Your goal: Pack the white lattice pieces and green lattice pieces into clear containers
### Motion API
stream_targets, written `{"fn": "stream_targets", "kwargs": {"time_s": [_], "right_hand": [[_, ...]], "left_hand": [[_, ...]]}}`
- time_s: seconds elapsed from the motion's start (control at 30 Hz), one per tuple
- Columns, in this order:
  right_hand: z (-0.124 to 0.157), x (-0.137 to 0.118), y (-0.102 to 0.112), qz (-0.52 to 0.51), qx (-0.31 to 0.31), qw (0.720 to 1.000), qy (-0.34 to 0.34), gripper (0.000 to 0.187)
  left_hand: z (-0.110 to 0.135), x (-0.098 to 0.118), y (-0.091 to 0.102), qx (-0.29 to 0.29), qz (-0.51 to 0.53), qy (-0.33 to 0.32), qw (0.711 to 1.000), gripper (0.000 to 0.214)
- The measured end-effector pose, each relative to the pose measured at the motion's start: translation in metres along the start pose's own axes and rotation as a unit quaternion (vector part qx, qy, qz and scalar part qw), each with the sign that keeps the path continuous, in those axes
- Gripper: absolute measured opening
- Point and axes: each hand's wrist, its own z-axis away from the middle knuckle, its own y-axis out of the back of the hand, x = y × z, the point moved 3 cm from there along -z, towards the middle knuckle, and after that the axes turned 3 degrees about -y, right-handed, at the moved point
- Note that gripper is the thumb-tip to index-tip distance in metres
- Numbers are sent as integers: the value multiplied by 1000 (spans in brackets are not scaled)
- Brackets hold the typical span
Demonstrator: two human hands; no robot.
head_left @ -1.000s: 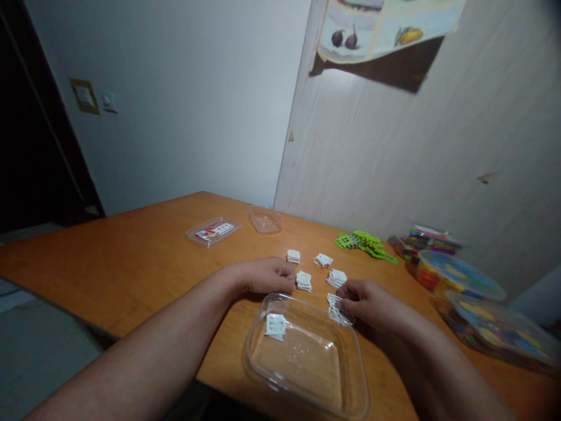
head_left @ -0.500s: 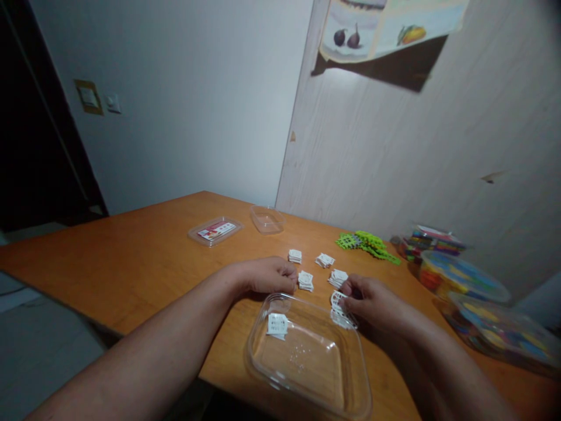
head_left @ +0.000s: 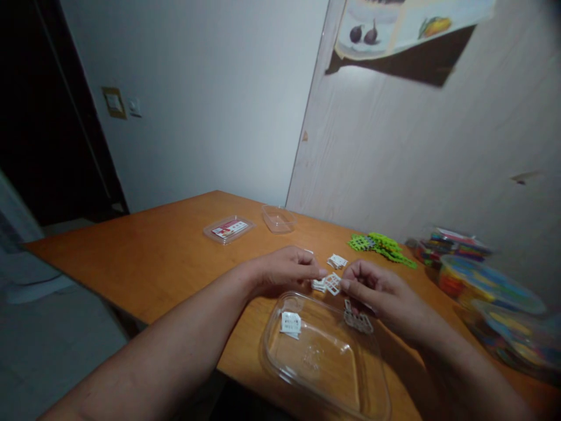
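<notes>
My right hand (head_left: 374, 289) is closed, pinching a white lattice piece (head_left: 333, 283) tilted above the table. Close by on the left, my left hand (head_left: 289, 270) has its fingers drawn together, the tips beside a small stack of white pieces (head_left: 318, 285); whatever they grip is hidden. Behind the hands lies another white stack (head_left: 337, 261). Nearest me stands a clear plastic container (head_left: 381, 374), with a few white square pieces (head_left: 290, 323) at its far left. Further white lattice pieces (head_left: 358, 320) show at its far right corner, below my right hand.
Farther back on the wooden table (head_left: 144, 251) are a clear lid with a label (head_left: 230, 228) and a small clear tub (head_left: 279, 219). Green lattice pieces (head_left: 381, 245) lie near the wall. Tubs of colourful pieces (head_left: 491, 283) line the right side.
Both hands have come closer together over the white stacks. The lattice piece in my right hand now sits between them, farther from the container. The view has turned slightly left.
</notes>
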Motion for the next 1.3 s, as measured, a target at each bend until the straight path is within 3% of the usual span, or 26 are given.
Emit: {"fn": "stream_targets", "kwargs": {"time_s": [0.13, 0.33, 0.43, 0.53, 0.63, 0.77, 0.9, 1.03, 1.17, 1.3], "right_hand": [[-5, -7, -18, 0, -21, 1000, 9, 37], [-12, -2, -22, 11, 19, 1000, -3, 33], [-13, -1, -24, 67, 42, 996, 43, 29], [-11, -5, -26, 209, 78, 969, 106, 24], [-8, -9, -26, 329, 104, 931, 120, 23], [-2, -17, -22, 386, 113, 904, 145, 23], [9, -29, -22, 400, 78, 899, 160, 22], [22, -34, -37, 413, -23, 900, 137, 14], [26, -32, -55, 421, -70, 895, 131, 10], [22, -26, -67, 447, -71, 882, 130, 14]], "left_hand": [[1, 7, -1, 10, 3, -6, 1000, 29], [2, 14, 4, 34, -40, -26, 998, 23], [1, 11, 6, 47, -46, -23, 998, 24], [-1, 8, 8, 58, -55, -34, 996, 26], [-2, 7, 7, 58, -57, -48, 996, 28], [-1, 8, 7, 41, -35, -60, 997, 38], [-3, 10, 14, 55, -55, -56, 995, 43], [-8, 5, 19, 76, -90, -18, 993, 38], [-9, -5, 13, 41, -73, 37, 996, 33], [-8, -11, 7, 8, -51, 38, 998, 23]]}}
